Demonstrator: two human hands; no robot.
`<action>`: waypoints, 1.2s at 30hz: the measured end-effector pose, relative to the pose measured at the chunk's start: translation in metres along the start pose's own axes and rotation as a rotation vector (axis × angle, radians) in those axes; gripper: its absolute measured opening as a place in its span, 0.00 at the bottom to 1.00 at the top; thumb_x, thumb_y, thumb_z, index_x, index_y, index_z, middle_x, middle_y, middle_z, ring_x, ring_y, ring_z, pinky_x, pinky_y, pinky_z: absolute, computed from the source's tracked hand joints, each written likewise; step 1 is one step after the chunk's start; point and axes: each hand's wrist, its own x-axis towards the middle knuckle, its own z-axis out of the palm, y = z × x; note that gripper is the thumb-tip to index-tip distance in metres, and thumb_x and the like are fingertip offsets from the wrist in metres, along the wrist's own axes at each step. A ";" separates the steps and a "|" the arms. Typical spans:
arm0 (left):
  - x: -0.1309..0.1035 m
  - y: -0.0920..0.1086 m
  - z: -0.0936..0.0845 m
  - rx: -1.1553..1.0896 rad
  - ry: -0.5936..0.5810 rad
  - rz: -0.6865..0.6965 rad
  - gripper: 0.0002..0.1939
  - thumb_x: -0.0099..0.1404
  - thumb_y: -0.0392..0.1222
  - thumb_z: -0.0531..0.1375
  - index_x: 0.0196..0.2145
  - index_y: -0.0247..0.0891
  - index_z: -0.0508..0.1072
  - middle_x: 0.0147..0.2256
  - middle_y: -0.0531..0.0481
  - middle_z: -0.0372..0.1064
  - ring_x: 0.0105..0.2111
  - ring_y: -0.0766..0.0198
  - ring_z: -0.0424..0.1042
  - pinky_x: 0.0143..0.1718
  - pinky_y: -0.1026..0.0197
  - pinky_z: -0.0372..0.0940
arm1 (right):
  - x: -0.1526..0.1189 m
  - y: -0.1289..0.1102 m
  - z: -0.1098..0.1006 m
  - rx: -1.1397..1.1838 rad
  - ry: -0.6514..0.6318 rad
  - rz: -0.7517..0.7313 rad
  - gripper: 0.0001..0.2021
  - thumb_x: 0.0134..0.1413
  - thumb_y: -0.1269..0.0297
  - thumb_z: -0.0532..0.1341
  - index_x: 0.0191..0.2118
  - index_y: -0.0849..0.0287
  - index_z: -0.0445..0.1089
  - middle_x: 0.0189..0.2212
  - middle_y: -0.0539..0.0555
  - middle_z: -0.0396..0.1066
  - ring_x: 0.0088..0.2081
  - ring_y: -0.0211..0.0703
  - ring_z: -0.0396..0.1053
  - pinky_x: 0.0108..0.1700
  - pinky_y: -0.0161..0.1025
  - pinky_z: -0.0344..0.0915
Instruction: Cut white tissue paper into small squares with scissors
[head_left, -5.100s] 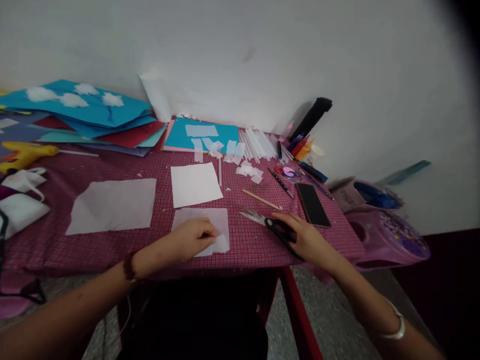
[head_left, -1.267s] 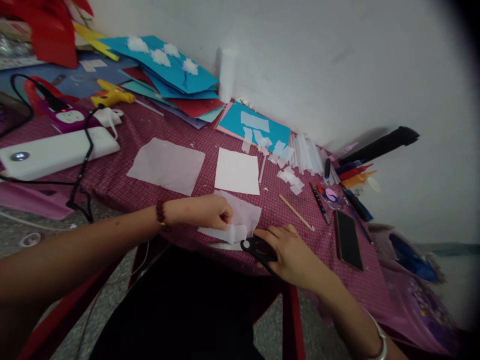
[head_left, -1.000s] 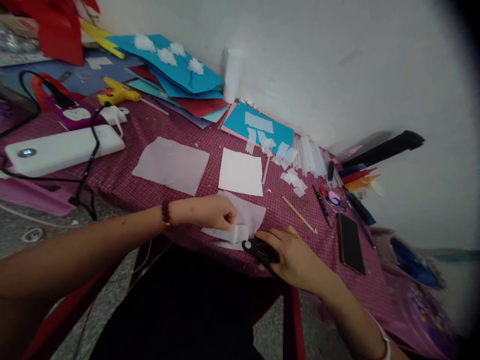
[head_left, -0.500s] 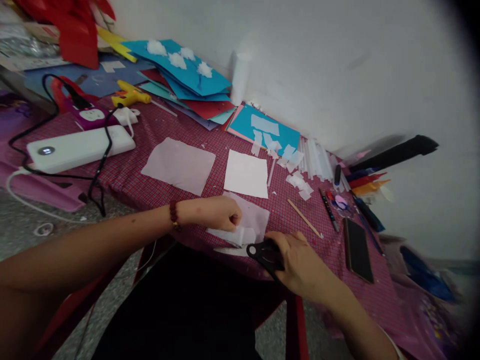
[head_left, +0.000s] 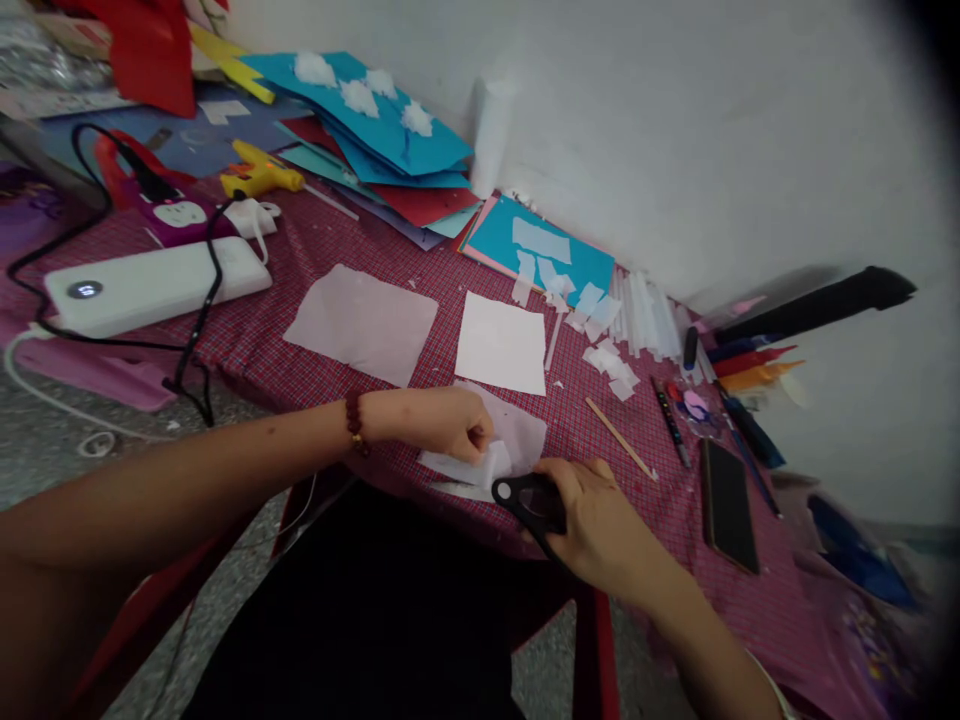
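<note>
My left hand (head_left: 450, 420) is closed in a pinch on a small white translucent piece of paper (head_left: 495, 462), over a larger translucent sheet (head_left: 517, 425) at the table's near edge. From the right, my right hand (head_left: 592, 515) grips black-handled scissors (head_left: 529, 500), fingers around the handles. The blades point left, at the lower edge of the paper below my left fingers. Whether the blades touch the paper I cannot tell. Just beyond lie a white square of paper (head_left: 501, 343) and another translucent sheet (head_left: 364, 322).
Paper scraps (head_left: 611, 368) and a wooden stick (head_left: 621, 440) lie to the right, near a phone (head_left: 729, 505). At left are a white power bank (head_left: 157, 285) with cables and a yellow glue gun (head_left: 261, 172). Blue card sheets (head_left: 442, 150) with white tufts are stacked against the wall.
My left hand has lifted the small paper piece slightly, and it now stands up more between the hand and the scissors. The whole view has shifted a little.
</note>
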 end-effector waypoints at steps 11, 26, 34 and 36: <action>-0.004 0.008 -0.001 0.051 0.058 0.039 0.07 0.51 0.27 0.56 0.19 0.32 0.68 0.17 0.59 0.58 0.18 0.73 0.53 0.21 0.66 0.46 | 0.010 -0.012 -0.002 -0.016 -0.025 -0.028 0.22 0.45 0.64 0.67 0.46 0.60 0.61 0.34 0.55 0.72 0.36 0.52 0.69 0.42 0.44 0.54; 0.000 -0.002 0.006 0.148 0.078 0.066 0.06 0.52 0.31 0.57 0.20 0.34 0.71 0.18 0.55 0.63 0.19 0.71 0.56 0.23 0.64 0.48 | 0.012 -0.014 0.001 -0.092 -0.107 -0.074 0.18 0.49 0.55 0.65 0.40 0.60 0.61 0.27 0.54 0.74 0.28 0.49 0.70 0.37 0.41 0.54; 0.000 -0.003 0.005 0.102 0.067 0.040 0.07 0.52 0.31 0.56 0.21 0.33 0.72 0.19 0.54 0.65 0.20 0.71 0.57 0.23 0.65 0.49 | 0.003 -0.023 -0.008 -0.049 -0.009 -0.056 0.19 0.47 0.62 0.64 0.45 0.61 0.63 0.36 0.59 0.72 0.38 0.53 0.69 0.42 0.44 0.53; 0.000 -0.006 0.006 0.101 0.065 0.057 0.06 0.52 0.31 0.56 0.22 0.33 0.73 0.20 0.54 0.67 0.20 0.71 0.58 0.24 0.65 0.51 | -0.010 -0.023 -0.012 0.003 -0.027 -0.041 0.20 0.46 0.65 0.65 0.46 0.61 0.63 0.37 0.58 0.72 0.39 0.53 0.68 0.43 0.46 0.53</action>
